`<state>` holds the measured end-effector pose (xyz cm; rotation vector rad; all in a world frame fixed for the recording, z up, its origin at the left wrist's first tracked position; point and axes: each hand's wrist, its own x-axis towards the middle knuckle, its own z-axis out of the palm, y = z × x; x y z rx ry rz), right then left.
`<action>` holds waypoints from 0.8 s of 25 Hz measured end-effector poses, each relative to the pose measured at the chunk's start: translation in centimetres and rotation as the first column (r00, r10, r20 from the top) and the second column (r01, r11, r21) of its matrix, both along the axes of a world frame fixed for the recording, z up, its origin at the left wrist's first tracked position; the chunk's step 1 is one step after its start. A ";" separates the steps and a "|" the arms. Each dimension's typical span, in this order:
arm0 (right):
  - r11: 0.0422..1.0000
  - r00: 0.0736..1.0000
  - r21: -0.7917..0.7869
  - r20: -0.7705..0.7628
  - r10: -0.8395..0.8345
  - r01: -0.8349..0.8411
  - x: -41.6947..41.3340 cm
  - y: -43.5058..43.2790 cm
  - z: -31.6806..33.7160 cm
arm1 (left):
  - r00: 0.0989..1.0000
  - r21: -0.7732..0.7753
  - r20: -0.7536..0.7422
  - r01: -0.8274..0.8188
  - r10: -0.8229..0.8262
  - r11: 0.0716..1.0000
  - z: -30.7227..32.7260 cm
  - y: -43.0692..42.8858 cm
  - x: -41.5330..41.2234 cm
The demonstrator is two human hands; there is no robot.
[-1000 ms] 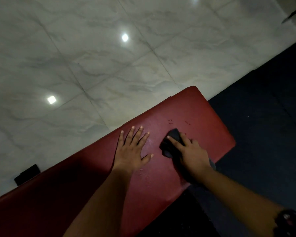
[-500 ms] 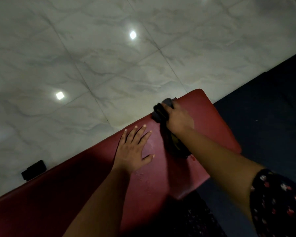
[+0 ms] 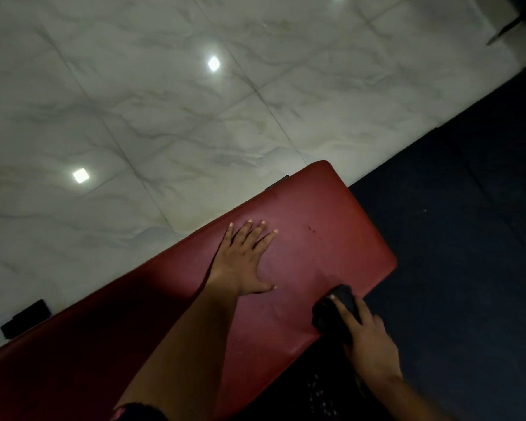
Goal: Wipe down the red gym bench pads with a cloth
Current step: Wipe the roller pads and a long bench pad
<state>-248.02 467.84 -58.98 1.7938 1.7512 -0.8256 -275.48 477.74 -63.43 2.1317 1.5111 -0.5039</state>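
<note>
A long red bench pad (image 3: 331, 226) runs from the lower left up to its rounded end at centre right. My left hand (image 3: 243, 262) lies flat on the pad with fingers spread. My right hand (image 3: 368, 338) holds a dark cloth (image 3: 334, 311) at the pad's near edge, close to the end, with fingers laid over the cloth. Part of the cloth is hidden under the hand. A small dark mark (image 3: 312, 229) shows on the pad beyond my left fingertips.
Pale marble floor tiles (image 3: 164, 101) with light reflections lie beyond the bench. A dark mat (image 3: 468, 223) covers the floor on the right. A black bench foot (image 3: 25, 319) sticks out at the left, and a small black bracket (image 3: 277, 182) shows at the pad's far edge.
My right hand has drawn the cloth from the pad's far edge back across to the near edge. My left hand has stayed flat in place.
</note>
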 end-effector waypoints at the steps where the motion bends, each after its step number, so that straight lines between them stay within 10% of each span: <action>1: 0.999 0.999 0.000 -0.001 -0.046 0.046 0.0 0.4 -0.1 | 0.999 -0.025 -0.036 -0.006 0.005 1.000 0.0 0.1 0.2; 6: 0.992 0.994 0.060 -0.017 -0.106 0.107 -2.3 5.6 -1.2 | 0.993 -0.056 -0.107 -0.053 0.047 0.997 0.4 0.2 1.5; 15: 0.912 0.931 0.266 -0.102 0.350 -0.313 -12.7 23.2 -3.6 | 0.993 -0.063 -0.077 -0.095 0.090 0.993 0.4 0.0 2.0; 20: 0.982 0.989 0.187 -0.145 0.042 -0.015 -10.7 23.7 -4.4 | 0.999 -0.033 -0.025 -0.041 0.040 0.999 0.1 -0.3 0.7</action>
